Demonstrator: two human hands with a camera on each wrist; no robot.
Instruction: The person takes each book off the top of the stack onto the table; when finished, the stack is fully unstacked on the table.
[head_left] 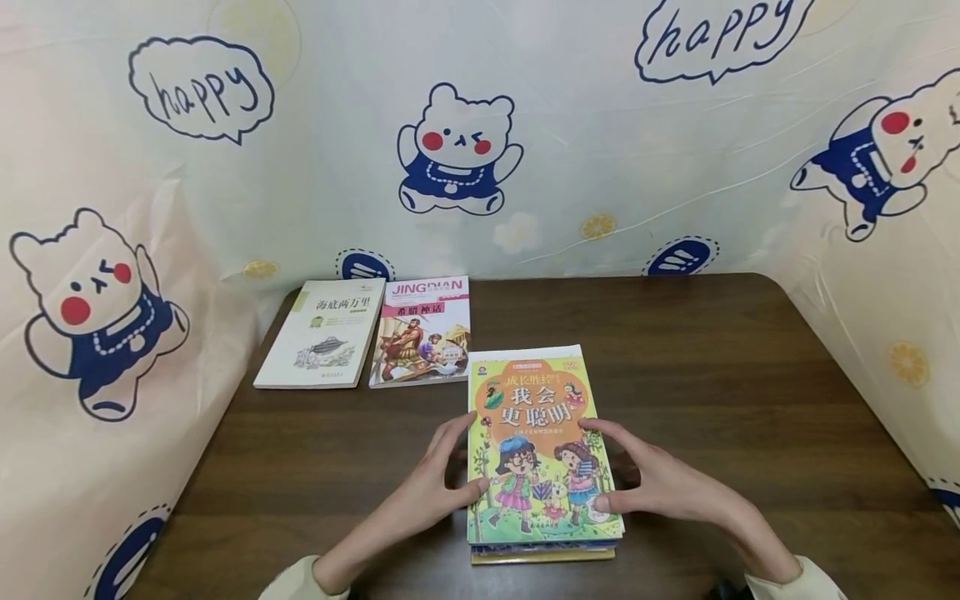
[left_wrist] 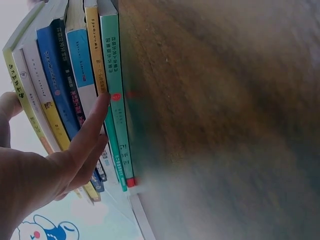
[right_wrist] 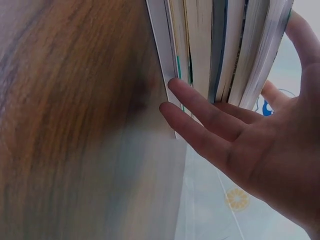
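A stack of several books (left_wrist: 55, 80) stands on the table, close to the person. Its top book (head_left: 536, 450) has a yellow-green cover with two cartoon girls. My left hand (head_left: 438, 475) touches the left side of the stack, straight fingers against the coloured spines and thumb at the top cover's edge. On the opposite side, my right hand (head_left: 652, 475) has spread, straight fingers (right_wrist: 210, 117) along the page edges, its thumb on the top cover. The lowest spine (left_wrist: 117, 90) is green with a red end in the left wrist view.
Behind the stack to the left, a pale book (head_left: 322, 333) and a pink-and-white book (head_left: 422, 333) lie flat side by side. The dark wooden table (head_left: 675, 350) is bordered by a printed curtain (head_left: 570, 150) at the back and sides.
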